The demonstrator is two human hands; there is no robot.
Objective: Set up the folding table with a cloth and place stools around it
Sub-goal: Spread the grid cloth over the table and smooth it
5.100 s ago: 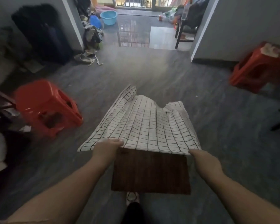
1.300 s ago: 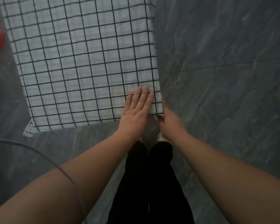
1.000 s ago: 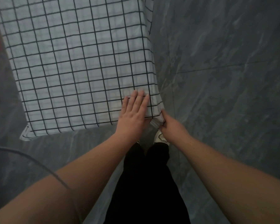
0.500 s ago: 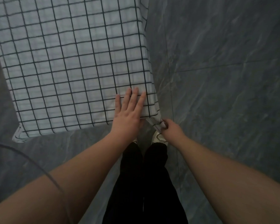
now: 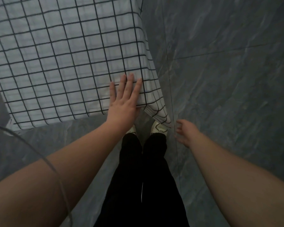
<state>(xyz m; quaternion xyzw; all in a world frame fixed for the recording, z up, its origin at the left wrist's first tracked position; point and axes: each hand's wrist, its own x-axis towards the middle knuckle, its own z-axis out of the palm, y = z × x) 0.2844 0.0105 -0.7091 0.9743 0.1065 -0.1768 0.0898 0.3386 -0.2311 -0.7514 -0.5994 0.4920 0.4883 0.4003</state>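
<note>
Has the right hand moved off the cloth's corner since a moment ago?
Yes. The right hand has let go and pulled back, now open beside the hanging corner of the checked cloth; the left hand stays flat on top.

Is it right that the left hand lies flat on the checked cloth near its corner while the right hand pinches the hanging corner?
Not quite. In the head view the left hand does lie flat on the checked cloth near its corner, but the right hand is open and clear of the hanging corner, holding nothing.
</note>
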